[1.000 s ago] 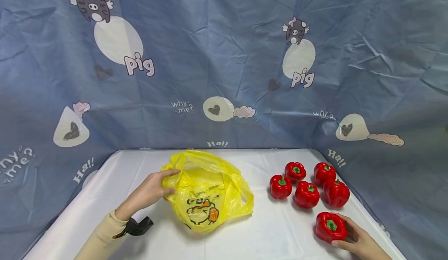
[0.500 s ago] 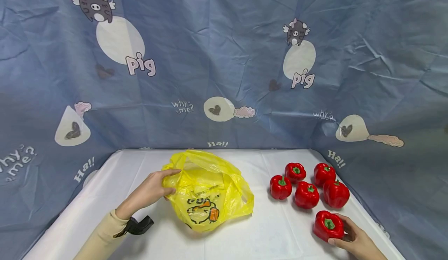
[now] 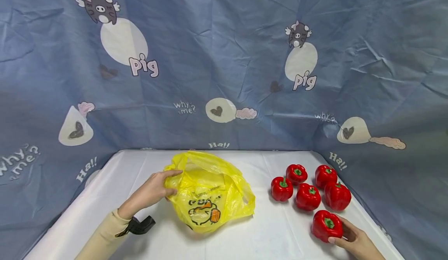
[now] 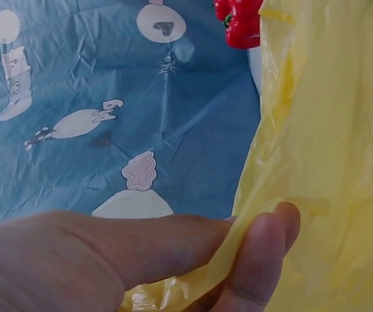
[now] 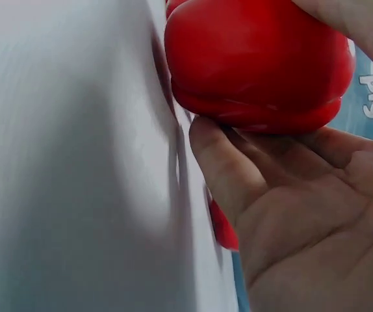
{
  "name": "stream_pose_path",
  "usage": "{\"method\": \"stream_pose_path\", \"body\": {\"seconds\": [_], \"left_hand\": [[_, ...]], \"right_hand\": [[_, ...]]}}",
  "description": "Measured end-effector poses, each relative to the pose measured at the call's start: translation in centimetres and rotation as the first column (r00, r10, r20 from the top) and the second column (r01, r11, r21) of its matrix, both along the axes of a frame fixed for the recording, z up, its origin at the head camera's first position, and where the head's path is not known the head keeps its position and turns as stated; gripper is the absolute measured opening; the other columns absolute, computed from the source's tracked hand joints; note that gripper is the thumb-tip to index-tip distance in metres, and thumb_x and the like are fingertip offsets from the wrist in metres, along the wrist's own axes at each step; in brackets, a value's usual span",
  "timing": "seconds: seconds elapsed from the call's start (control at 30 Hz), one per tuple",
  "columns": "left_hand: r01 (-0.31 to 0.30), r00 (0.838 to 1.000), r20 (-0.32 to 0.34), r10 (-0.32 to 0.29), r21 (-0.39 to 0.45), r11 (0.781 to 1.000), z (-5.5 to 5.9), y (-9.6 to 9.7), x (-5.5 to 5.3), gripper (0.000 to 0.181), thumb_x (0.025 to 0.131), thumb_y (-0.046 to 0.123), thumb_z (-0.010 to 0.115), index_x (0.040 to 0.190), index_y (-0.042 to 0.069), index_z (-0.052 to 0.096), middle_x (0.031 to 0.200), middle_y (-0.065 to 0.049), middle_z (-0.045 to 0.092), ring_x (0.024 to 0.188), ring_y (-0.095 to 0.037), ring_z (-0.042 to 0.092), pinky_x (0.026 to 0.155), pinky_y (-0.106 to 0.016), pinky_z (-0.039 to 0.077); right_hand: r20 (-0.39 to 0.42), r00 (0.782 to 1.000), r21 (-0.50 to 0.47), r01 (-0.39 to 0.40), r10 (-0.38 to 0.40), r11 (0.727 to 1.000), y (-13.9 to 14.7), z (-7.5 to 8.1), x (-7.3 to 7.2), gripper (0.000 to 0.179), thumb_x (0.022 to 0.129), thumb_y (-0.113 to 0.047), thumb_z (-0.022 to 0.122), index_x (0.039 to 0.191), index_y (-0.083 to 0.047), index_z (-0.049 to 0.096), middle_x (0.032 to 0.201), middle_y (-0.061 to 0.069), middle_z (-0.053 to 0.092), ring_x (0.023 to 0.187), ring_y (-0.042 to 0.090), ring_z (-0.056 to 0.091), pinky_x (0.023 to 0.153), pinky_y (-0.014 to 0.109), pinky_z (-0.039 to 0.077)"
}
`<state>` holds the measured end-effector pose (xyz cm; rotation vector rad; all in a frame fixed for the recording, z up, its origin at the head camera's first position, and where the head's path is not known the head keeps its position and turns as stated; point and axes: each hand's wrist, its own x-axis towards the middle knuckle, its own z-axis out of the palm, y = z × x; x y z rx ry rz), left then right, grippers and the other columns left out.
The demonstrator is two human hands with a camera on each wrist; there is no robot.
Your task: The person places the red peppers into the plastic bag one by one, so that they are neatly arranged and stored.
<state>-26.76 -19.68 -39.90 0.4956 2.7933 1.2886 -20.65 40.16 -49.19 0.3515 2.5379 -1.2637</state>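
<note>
My left hand [image 3: 154, 192] grips the left rim of a yellow plastic bag [image 3: 206, 197] printed with a cartoon duck-like face. In the left wrist view, thumb and fingers pinch a fold of the bag [image 4: 329, 130]. The bag's mouth gapes toward the back. At the front right, my right hand [image 3: 355, 238] holds a red bell pepper [image 3: 326, 225], its green stem facing me. In the right wrist view the pepper [image 5: 258, 58] sits between thumb and fingers, close to the tablecloth; whether it touches the cloth I cannot tell.
Several more red bell peppers [image 3: 308, 197] stand in a cluster at the right of the white-covered table [image 3: 266, 236]. A blue printed cloth [image 3: 224, 57] hangs behind and along both sides. A black strap piece [image 3: 140, 225] juts from my left wrist.
The right hand has shifted slightly left with the bell pepper, which is tilted a little differently. The left hand keeps its grip on the bag. The head view has moved slightly.
</note>
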Motion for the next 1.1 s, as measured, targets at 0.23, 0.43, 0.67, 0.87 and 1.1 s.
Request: {"method": "stream_pose_path", "body": {"seconds": [0.23,0.43,0.67,0.87,1.1], "left_hand": [[-0.002,1.0,-0.008,0.002,0.003,1.0,0.3,-0.1,0.2,0.06,0.081,0.0,0.069,0.138,0.0,0.051,0.143,-0.032,0.042,0.056,-0.022,0.064,0.055,-0.028,0.052],[-0.003,1.0,0.006,0.003,-0.006,1.0,0.3,0.0,0.3,0.059,0.081,-0.002,0.068,0.138,0.004,0.052,0.145,-0.029,0.041,0.054,-0.019,0.062,0.055,-0.029,0.052],[0.006,0.999,0.031,-0.006,0.001,1.0,-0.2,0.5,0.2,0.06,0.081,-0.003,0.068,0.138,0.006,0.053,0.146,-0.027,0.041,0.055,-0.02,0.062,0.056,-0.031,0.052],[0.039,0.999,0.037,-0.039,-0.003,0.999,-0.8,1.1,0.1,0.059,0.082,-0.004,0.066,0.139,0.007,0.052,0.147,-0.027,0.04,0.054,-0.019,0.062,0.057,-0.036,0.053],[0.073,0.997,0.04,-0.073,0.003,0.997,-1.3,1.9,0.1,0.059,0.082,-0.004,0.065,0.138,0.008,0.053,0.146,-0.027,0.041,0.05,-0.019,0.058,0.056,-0.036,0.053]], "right_hand": [[0.008,1.0,-0.004,0.022,-0.022,1.0,-0.8,1.4,-0.3,0.106,0.081,-0.048,0.071,0.151,0.006,0.013,0.145,0.036,0.031,0.124,0.051,0.043,0.089,0.051,0.051],[-0.093,0.994,-0.03,-0.053,0.05,0.998,-2.2,2.7,-0.8,0.093,0.086,-0.041,0.068,0.151,0.004,0.019,0.145,0.033,0.036,0.122,0.045,0.05,0.087,0.044,0.054],[-0.174,0.979,-0.122,-0.131,0.109,0.984,-4.2,3.2,-1.8,0.087,0.083,-0.026,0.073,0.149,0.003,0.025,0.142,0.029,0.043,0.117,0.033,0.057,0.084,0.04,0.055],[-0.203,0.968,-0.168,-0.181,0.146,0.969,-5.7,3.9,-2.5,0.086,0.083,-0.024,0.074,0.149,0.004,0.026,0.142,0.03,0.042,0.119,0.036,0.056,0.083,0.04,0.056],[-0.23,0.948,-0.147,-0.257,0.22,0.955,-7.3,4.9,-3.4,0.087,0.082,-0.026,0.075,0.149,0.003,0.028,0.143,0.029,0.043,0.124,0.042,0.052,0.086,0.04,0.055]]}}
